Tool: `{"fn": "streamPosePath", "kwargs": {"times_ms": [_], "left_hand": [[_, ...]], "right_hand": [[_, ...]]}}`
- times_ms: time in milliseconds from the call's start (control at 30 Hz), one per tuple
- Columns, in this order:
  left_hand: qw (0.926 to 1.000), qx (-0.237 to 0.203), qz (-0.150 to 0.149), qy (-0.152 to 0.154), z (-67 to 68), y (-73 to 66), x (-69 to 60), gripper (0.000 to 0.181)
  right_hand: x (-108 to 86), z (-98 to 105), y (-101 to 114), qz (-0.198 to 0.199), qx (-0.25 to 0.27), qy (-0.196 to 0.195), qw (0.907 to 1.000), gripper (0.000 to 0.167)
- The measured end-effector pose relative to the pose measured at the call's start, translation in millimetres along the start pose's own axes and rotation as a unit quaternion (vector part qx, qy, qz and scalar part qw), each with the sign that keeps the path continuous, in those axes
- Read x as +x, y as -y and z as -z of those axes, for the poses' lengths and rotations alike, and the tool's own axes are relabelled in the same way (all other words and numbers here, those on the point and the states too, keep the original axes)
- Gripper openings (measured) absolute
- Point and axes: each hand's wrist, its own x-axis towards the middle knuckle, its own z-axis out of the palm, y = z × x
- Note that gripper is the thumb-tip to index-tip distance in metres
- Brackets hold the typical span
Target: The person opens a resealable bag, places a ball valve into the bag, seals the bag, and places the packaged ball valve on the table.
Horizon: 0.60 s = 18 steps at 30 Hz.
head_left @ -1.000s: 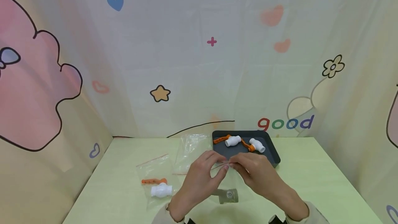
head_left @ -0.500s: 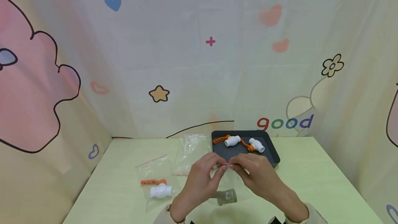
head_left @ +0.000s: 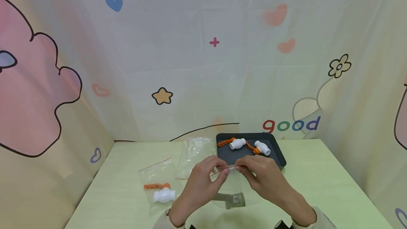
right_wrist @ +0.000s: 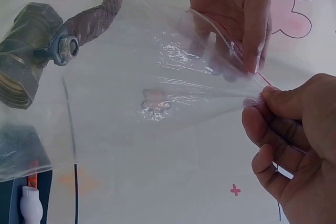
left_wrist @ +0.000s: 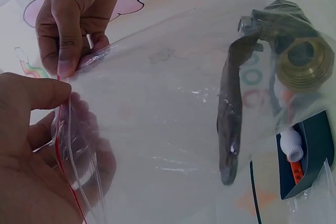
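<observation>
Both hands hold up a clear zip-lock bag by its red-lined top edge. My left hand pinches this edge between thumb and fingers, and some fingers show through the film in the left wrist view. A short way along the same edge, my right hand pinches it with thumb and forefinger. Inside the bag hangs a metal ball valve with a dull grey lever and a threaded brass-coloured end. Whether the zip is fastened under the fingers cannot be told.
A dark tray at the back holds two white valves with orange handles. To its left lies a flat clear bag. Another clear bag, front left, contains a white valve with an orange handle.
My left hand has slid slightly left along the bag's edge, widening the gap to the right hand. The bagged valve swings a little. My right hand stays almost in place.
</observation>
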Motion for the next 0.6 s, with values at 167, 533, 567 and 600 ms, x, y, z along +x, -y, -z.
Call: {"fn": "streamPosePath", "kwargs": {"times_ms": [167, 533, 567, 600], "left_hand": [[0.9999, -0.002, -0.012, -0.003, -0.1, 0.5, 0.2, 0.003], [0.9999, 0.009, 0.008, 0.004, 4.3, 1.4, -2.3, 0.007], [0.9999, 0.011, 0.006, 0.003, 4.7, 2.2, -2.8, 0.006], [0.9999, 0.011, 0.006, 0.003, 5.1, 3.1, -3.3, 0.005]], "right_hand": [[-0.1, -0.9, -0.2, 0.002, 0.001, -0.003, 1.0000, 0.023], [-0.6, 0.1, -0.5, -0.006, -0.006, -0.003, 1.0000, 0.022], [-0.6, 0.5, -0.6, -0.007, -0.008, -0.004, 0.9999, 0.022], [-0.6, 1.0, -0.7, -0.007, -0.010, -0.004, 0.9999, 0.022]]}}
